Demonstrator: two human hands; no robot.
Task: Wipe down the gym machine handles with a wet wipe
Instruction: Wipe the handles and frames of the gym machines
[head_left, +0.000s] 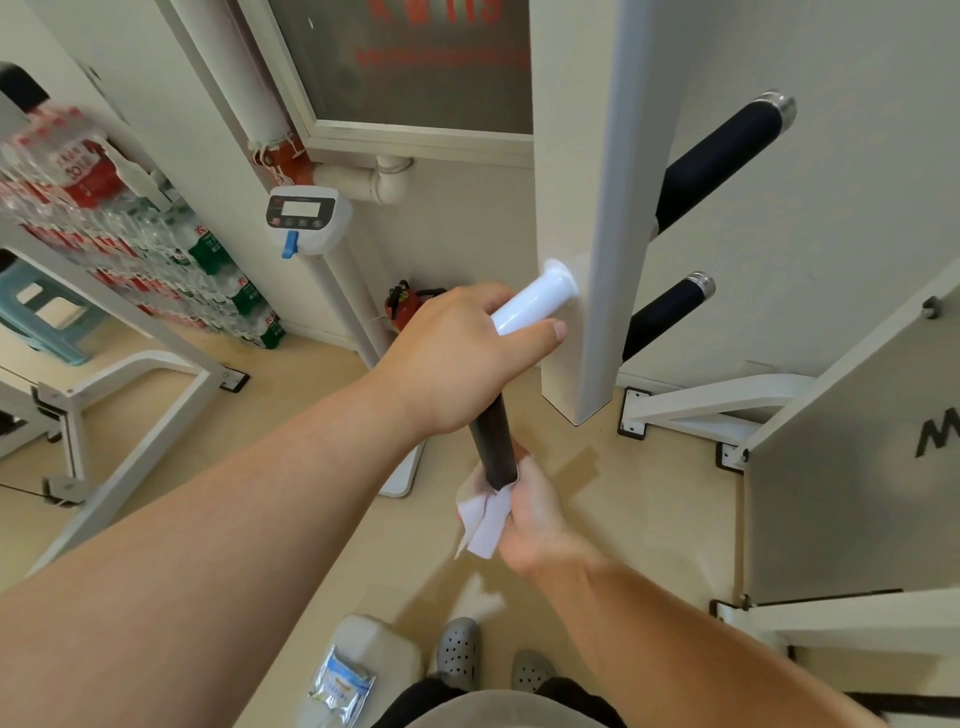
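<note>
A white upright post (587, 249) of the gym machine stands just ahead. Two black handles with metal end caps, an upper one (722, 156) and a lower one (662, 319), stick out on its far side. To the left, packs of bottled water (135, 234) are stacked against the wall, with a teal plastic stool (47, 322) beside them. A white wall unit (306, 218) with a small display and a blue tab sits on a pipe, and a red fire extinguisher (402, 306) stands in the corner behind the left hand. On the beige floor near the person's grey clogs (458, 649) lies a wipe packet (340, 686) on a pale block. Nothing stands between the hands and the near handle.

The near handle (491, 441) juts from the post toward the camera: a glossy white tube with a flared collar at the post, then a matte black grip. The left hand (457, 358) grips it where white meets black, fingers curled under and thumb stretched along the tube. The right hand (527, 512) holds the white wet wipe (485, 519) wrapped round the grip's free end, fingers curled over it, with folded corners hanging below.

Red writing on the dark glass panel (415, 62) above is too blurred to read, as are the red and green bottle labels. A black letter like an "M" shows at the right edge.
</note>
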